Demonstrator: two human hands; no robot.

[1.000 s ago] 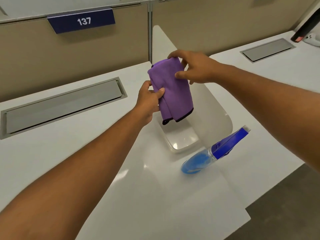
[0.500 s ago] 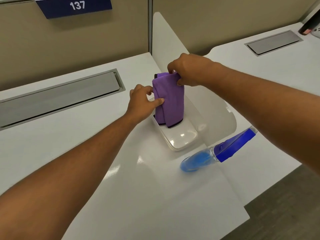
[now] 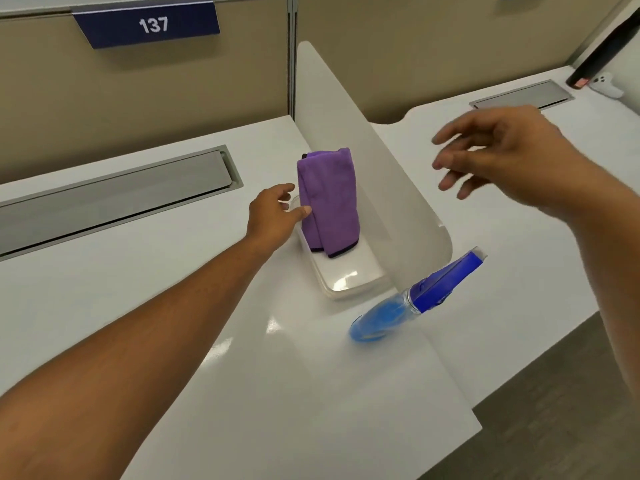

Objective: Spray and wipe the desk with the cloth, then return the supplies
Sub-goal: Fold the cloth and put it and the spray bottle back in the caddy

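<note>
A folded purple cloth (image 3: 329, 199) stands on end in the far part of a clear plastic bin (image 3: 349, 282) on the white desk (image 3: 138, 289). My left hand (image 3: 273, 216) rests at the bin's left rim, its thumb touching the cloth's left edge and its fingers loose. Off to the right, my right hand (image 3: 502, 150) hovers in the air with fingers spread, holding nothing. A spray bottle (image 3: 415, 299) with blue liquid and a blue head lies tilted beyond the translucent divider (image 3: 398, 202), near the bin's front corner.
A grey cable-tray lid (image 3: 114, 199) is set into the desk at the left, and another lid (image 3: 523, 95) into the neighbouring desk. A sign reading 137 (image 3: 152, 24) hangs on the beige partition. A white device (image 3: 606, 84) sits far right. The floor (image 3: 571, 410) shows lower right.
Both hands lowered the cloth into the bin. My right hand has let go and swung up to the right; my left hand has loosened to a touch on the cloth's edge.
</note>
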